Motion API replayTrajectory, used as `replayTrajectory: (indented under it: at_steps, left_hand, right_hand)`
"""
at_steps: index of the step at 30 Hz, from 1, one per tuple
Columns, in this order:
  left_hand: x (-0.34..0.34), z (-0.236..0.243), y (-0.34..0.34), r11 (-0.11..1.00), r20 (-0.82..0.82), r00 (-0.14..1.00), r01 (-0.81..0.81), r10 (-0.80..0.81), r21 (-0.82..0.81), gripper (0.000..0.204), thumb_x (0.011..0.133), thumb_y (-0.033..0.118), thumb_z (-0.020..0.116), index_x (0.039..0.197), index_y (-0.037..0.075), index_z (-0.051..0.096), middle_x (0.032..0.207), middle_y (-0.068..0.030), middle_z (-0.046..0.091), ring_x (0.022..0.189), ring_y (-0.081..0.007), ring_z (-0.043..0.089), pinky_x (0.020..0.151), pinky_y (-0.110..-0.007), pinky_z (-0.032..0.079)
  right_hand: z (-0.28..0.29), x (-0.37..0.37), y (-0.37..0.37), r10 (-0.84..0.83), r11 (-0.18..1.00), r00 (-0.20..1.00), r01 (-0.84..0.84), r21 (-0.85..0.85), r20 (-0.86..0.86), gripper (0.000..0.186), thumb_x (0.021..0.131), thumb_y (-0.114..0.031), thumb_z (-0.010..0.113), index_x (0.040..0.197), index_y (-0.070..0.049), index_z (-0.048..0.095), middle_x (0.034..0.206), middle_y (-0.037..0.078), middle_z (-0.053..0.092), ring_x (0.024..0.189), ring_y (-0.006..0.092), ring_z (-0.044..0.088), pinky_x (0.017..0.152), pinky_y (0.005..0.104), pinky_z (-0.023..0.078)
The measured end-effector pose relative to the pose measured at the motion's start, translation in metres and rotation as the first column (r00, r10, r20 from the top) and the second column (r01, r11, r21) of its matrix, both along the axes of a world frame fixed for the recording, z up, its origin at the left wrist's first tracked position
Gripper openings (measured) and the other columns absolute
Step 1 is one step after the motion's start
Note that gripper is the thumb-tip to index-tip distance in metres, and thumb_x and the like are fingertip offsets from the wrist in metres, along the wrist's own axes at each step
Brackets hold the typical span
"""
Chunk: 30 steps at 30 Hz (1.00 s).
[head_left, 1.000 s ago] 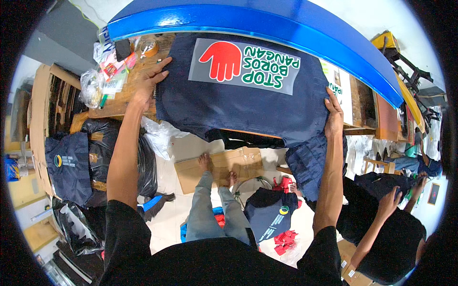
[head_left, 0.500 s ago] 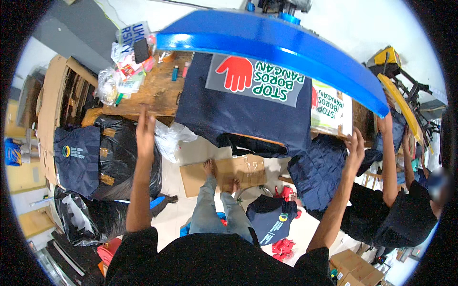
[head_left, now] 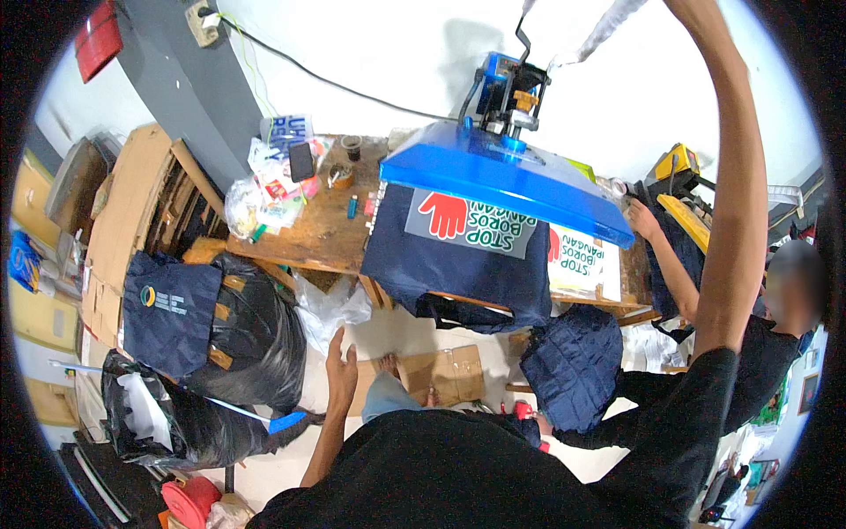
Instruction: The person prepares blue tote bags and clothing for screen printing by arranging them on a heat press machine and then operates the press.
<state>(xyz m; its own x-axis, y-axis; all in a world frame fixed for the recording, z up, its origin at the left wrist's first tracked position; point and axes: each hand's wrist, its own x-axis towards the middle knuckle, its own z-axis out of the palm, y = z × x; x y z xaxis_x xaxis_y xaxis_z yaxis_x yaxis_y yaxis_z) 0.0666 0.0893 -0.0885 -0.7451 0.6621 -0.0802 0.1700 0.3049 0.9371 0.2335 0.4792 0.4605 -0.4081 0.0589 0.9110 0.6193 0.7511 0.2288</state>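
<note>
My left hand (head_left: 342,368) is held low in front of the table, open, fingers apart and touching nothing. My right arm (head_left: 736,194) stretches upward past the top edge, so its hand is out of the picture. Ahead stands a heat press with a blue upper plate (head_left: 493,172), raised over a navy cloth item (head_left: 441,278) draped on its lower part. On that cloth lies a greyish film (head_left: 427,231) bearing a red hand print and green lettering. Right of it is a stack of white printed sheets (head_left: 573,278).
A wooden table (head_left: 308,242) holds plastic packages, a phone (head_left: 301,162) and a cup (head_left: 352,147). Black bags (head_left: 264,339) stand at left, a navy bag (head_left: 172,300) on them. A co-worker's hand (head_left: 646,220) reaches in at right. Cardboard (head_left: 449,370) lies on the floor.
My right arm has swung from beside the white sheets to high above, its hand leaving the picture. My left hand has dropped away from the table edge. The view has shifted, showing more wall.
</note>
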Motion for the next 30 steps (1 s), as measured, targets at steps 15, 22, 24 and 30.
replayTrajectory:
  at_steps: [15, 22, 24, 30]
  left_hand:
    - [0.038, 0.277, 0.202, 0.530, -0.685, 0.622, 0.753, -0.379, 0.390, 0.037, 0.090, 0.011, 0.051, 0.125, 0.000, 0.054, 0.127, -0.0189, 0.055, 0.119, -0.0360, 0.052, 0.102, -0.048, 0.039]
    - [0.054, 0.229, 0.233, 0.579, -0.509, 0.503, 0.815, -0.699, 0.010, 0.048, 0.087, 0.020, 0.057, 0.131, 0.002, 0.050, 0.134, -0.0197, 0.051, 0.121, -0.0330, 0.052, 0.102, -0.045, 0.040]
    - [0.055, 0.220, 0.228, 0.561, -0.468, 0.471, 0.825, -0.747, -0.064, 0.050, 0.083, 0.018, 0.059, 0.130, 0.002, 0.051, 0.135, -0.0177, 0.050, 0.123, -0.0324, 0.051, 0.101, -0.044, 0.040]
    - [0.050, 0.189, 0.222, 0.508, -0.461, 0.431, 0.860, -0.776, -0.052, 0.056, 0.080, 0.017, 0.060, 0.133, 0.002, 0.047, 0.136, -0.0144, 0.051, 0.122, -0.0303, 0.051, 0.099, -0.043, 0.041]
  right_hand:
    - [-0.310, 0.025, -0.104, 0.649, 0.153, 0.741, 0.095, -0.984, 0.172, 0.061, 0.075, -0.057, 0.066, 0.092, 0.001, 0.066, 0.085, 0.023, 0.067, 0.081, 0.0401, 0.065, 0.069, 0.0470, 0.052]
    - [-0.361, 0.017, -0.155, 0.068, 0.194, 0.990, -0.136, -0.971, -0.125, 0.048, 0.086, -0.021, 0.061, 0.127, 0.000, 0.048, 0.128, 0.024, 0.049, 0.122, 0.0369, 0.046, 0.099, 0.0463, 0.039]
    - [-0.379, 0.013, -0.159, 0.052, 0.172, 0.994, -0.104, -0.979, -0.097, 0.046, 0.085, -0.022, 0.061, 0.124, 0.000, 0.050, 0.126, 0.023, 0.051, 0.121, 0.0362, 0.047, 0.098, 0.0460, 0.039]
    - [-0.435, 0.032, -0.159, 0.214, 0.098, 0.975, -0.074, -0.992, -0.051, 0.040, 0.083, -0.023, 0.063, 0.116, 0.000, 0.056, 0.120, 0.021, 0.055, 0.116, 0.0341, 0.051, 0.096, 0.0449, 0.041]
